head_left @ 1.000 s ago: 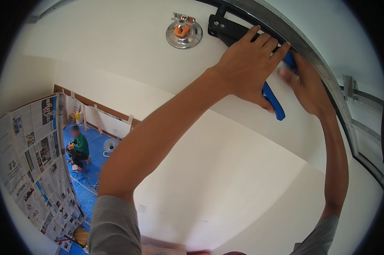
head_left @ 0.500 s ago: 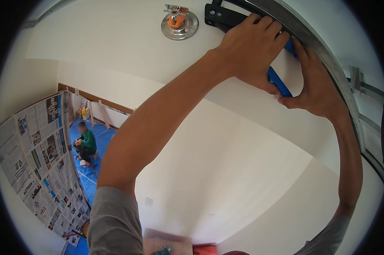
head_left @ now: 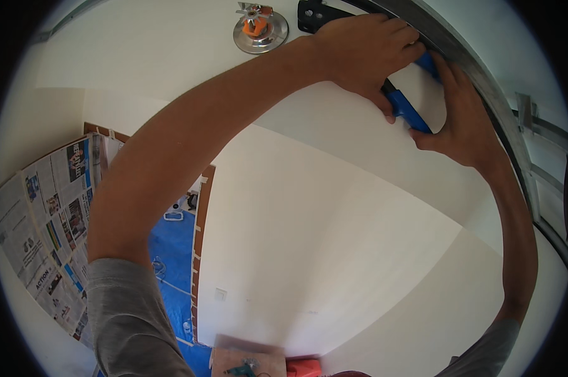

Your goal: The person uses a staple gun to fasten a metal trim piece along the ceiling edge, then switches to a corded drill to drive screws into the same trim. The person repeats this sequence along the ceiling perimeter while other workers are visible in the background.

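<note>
Overhead, both my hands are on a plier-like tool with a black metal head [head_left: 311,15] and two blue grips [head_left: 411,113]. My left hand [head_left: 365,53] is closed over the tool behind its head, fingers curled by the upper grip and thumb beside the lower handle. My right hand [head_left: 463,116] wraps the ends of both grips, its thumb at the tip of the lower one. The tool lies against a curved metal rail [head_left: 466,72]. What the jaws bite on is cut off by the upper edge.
A ceiling sprinkler [head_left: 256,30] with an orange part sits left of the tool head. Below are a newspaper-covered panel [head_left: 42,220], blue floor sheeting [head_left: 174,251], and a wooden board [head_left: 268,363] with a green power tool [head_left: 241,371]. A red object [head_left: 303,367] lies beside the board.
My left hand has shifted slightly left and its forearm has swung left, now covering the seated person. More of the lower blue grip shows. My right hand stays nearly in place.
</note>
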`<action>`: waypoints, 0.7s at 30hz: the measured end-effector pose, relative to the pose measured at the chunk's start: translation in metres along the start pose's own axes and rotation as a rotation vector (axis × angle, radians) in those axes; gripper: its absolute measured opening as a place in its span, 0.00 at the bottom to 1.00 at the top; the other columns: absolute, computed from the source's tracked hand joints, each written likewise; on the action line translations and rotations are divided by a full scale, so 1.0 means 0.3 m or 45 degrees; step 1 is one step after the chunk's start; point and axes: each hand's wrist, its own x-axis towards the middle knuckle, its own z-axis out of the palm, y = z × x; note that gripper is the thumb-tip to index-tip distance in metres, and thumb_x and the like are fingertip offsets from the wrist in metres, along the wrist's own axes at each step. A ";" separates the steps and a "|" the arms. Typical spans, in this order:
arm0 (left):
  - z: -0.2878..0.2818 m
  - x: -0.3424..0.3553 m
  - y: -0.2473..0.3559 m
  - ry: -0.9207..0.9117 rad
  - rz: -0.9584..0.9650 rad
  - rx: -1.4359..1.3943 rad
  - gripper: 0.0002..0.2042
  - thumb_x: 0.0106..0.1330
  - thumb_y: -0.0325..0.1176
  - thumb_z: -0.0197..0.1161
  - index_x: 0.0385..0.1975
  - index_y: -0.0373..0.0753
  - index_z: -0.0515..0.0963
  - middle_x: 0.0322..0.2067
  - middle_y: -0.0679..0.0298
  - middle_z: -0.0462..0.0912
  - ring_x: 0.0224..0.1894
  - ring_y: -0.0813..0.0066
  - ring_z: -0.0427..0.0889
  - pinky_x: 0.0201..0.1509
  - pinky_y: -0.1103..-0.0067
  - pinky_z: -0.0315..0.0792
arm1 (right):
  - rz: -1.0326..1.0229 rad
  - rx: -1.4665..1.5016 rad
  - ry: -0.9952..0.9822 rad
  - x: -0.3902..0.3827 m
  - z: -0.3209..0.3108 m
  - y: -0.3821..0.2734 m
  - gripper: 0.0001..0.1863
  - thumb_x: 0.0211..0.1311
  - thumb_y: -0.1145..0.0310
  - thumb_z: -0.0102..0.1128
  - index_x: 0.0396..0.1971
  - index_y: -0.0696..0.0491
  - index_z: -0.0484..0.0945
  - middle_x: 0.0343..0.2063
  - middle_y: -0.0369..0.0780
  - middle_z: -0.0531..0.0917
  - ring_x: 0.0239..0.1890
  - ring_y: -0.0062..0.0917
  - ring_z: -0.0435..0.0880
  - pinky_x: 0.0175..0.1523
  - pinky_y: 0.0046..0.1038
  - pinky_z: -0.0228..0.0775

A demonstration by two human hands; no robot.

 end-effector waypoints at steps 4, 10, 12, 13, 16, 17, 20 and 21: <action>-0.008 0.013 -0.011 -0.086 -0.023 0.022 0.50 0.40 0.70 0.76 0.53 0.31 0.78 0.50 0.58 0.80 0.54 0.64 0.79 0.58 0.69 0.73 | 0.045 -0.046 0.058 -0.022 0.021 -0.019 0.62 0.33 0.56 0.80 0.71 0.65 0.58 0.57 0.51 0.74 0.60 0.46 0.77 0.63 0.41 0.75; -0.022 0.032 -0.026 -0.225 0.011 -0.135 0.52 0.40 0.69 0.78 0.51 0.23 0.72 0.47 0.48 0.74 0.55 0.54 0.74 0.62 0.66 0.68 | 0.027 -0.033 0.005 -0.010 0.022 0.002 0.61 0.31 0.55 0.81 0.69 0.66 0.61 0.55 0.52 0.76 0.57 0.47 0.80 0.61 0.40 0.76; -0.026 0.036 -0.029 -0.196 0.015 -0.146 0.50 0.40 0.69 0.78 0.49 0.24 0.73 0.47 0.48 0.74 0.54 0.54 0.74 0.61 0.66 0.68 | 0.030 -0.006 0.009 -0.001 0.017 0.008 0.60 0.31 0.56 0.81 0.68 0.66 0.63 0.53 0.53 0.77 0.54 0.47 0.81 0.60 0.39 0.77; -0.028 0.038 -0.030 -0.205 0.011 -0.140 0.50 0.41 0.69 0.78 0.48 0.24 0.73 0.46 0.48 0.75 0.54 0.54 0.74 0.61 0.66 0.68 | 0.027 0.011 0.014 0.002 0.014 0.010 0.59 0.31 0.56 0.81 0.67 0.67 0.64 0.52 0.53 0.78 0.52 0.47 0.83 0.59 0.39 0.77; -0.035 0.044 -0.032 -0.251 -0.005 -0.140 0.48 0.43 0.69 0.76 0.47 0.25 0.75 0.46 0.48 0.76 0.53 0.53 0.76 0.61 0.66 0.68 | -0.014 0.098 0.077 0.011 0.013 0.016 0.55 0.32 0.57 0.80 0.65 0.67 0.68 0.49 0.53 0.81 0.47 0.47 0.85 0.56 0.37 0.79; -0.038 0.046 -0.032 -0.271 -0.012 -0.148 0.48 0.44 0.69 0.76 0.47 0.25 0.75 0.46 0.48 0.76 0.53 0.53 0.76 0.61 0.66 0.68 | -0.011 0.124 0.082 0.014 0.015 0.019 0.54 0.32 0.58 0.80 0.64 0.67 0.69 0.48 0.54 0.82 0.45 0.46 0.86 0.55 0.37 0.79; -0.045 0.052 -0.032 -0.213 -0.004 -0.161 0.42 0.48 0.69 0.74 0.42 0.28 0.79 0.43 0.51 0.80 0.51 0.55 0.78 0.58 0.66 0.69 | 0.014 0.177 0.076 0.024 0.023 0.034 0.50 0.32 0.59 0.80 0.61 0.67 0.73 0.40 0.53 0.85 0.39 0.44 0.88 0.50 0.35 0.79; -0.048 0.056 -0.032 -0.213 0.016 -0.080 0.41 0.48 0.69 0.73 0.40 0.29 0.80 0.41 0.52 0.81 0.49 0.57 0.79 0.57 0.67 0.69 | -0.009 0.213 0.087 0.030 0.026 0.040 0.47 0.34 0.60 0.80 0.59 0.66 0.75 0.37 0.52 0.85 0.36 0.43 0.87 0.48 0.35 0.79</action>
